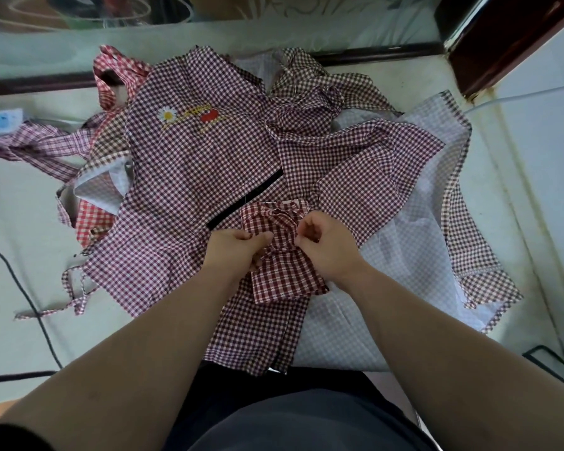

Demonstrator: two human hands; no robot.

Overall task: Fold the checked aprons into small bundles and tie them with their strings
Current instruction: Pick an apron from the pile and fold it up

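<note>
Tying seems underway: fingers (261, 237) of left hand (238, 247) and right hand (319, 244) pinch the string (279, 250) at the middle of the bundle (284, 281); next, cinch the knot.

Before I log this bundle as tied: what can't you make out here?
- Head view: the knot on the checked bundle, covered by the left hand and right hand.
- Head view: how many aprons lie under the daisy-embroidered apron; it covers them.
- Head view: the power strip, cut off by the left edge.
</note>
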